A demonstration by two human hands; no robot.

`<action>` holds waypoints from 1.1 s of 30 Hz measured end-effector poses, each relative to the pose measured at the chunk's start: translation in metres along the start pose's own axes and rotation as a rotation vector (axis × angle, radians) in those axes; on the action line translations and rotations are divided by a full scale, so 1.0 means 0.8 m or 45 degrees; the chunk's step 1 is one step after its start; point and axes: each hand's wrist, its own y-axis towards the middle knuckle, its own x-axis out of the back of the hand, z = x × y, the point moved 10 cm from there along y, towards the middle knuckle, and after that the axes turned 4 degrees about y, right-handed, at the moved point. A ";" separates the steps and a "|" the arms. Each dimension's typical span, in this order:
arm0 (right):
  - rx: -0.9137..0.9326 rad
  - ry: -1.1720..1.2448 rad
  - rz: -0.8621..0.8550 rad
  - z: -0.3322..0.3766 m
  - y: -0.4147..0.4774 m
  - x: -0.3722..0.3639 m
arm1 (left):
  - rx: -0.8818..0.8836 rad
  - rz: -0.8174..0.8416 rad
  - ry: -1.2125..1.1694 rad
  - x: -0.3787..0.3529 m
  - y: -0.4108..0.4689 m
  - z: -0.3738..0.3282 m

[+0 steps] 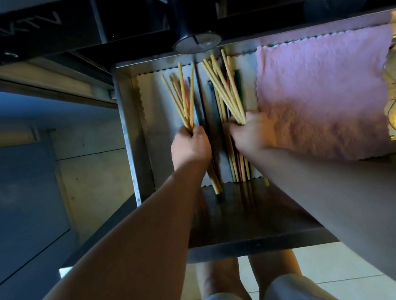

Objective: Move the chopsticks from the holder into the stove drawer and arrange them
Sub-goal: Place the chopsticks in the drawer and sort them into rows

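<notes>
Gripping a fanned bunch of chopsticks (184, 99) in the drawer (133, 134), left hand (190, 147) is clenched tight; right hand (252, 133) clutches another bundle (224, 89), pink cloth (326, 100) just beside.

chopsticks (184, 99) partly hidden, left hand (190, 148) covering

In the steel drawer (133, 134), the pale left chopstick bundle (184, 91) and right chopstick bundle (222, 90) fan toward 12 o'clock.
</notes>
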 end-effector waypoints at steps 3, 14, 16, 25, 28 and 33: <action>0.047 -0.058 -0.017 0.005 -0.003 0.001 | 0.021 0.054 -0.041 0.002 0.002 0.007; 0.141 -0.443 0.024 0.024 -0.009 -0.030 | 0.117 0.139 -0.276 -0.002 0.005 0.029; 0.107 -0.491 -0.012 0.026 -0.007 -0.033 | 0.122 0.138 -0.273 0.001 0.008 0.035; -0.022 -0.328 0.073 0.015 0.000 -0.033 | 0.106 0.135 -0.267 0.004 0.010 0.035; -0.034 -0.299 0.069 0.011 0.002 -0.028 | 0.111 0.117 -0.264 0.001 0.008 0.034; 0.013 -0.419 0.102 0.015 -0.002 -0.037 | 0.101 0.116 -0.241 -0.001 0.010 0.032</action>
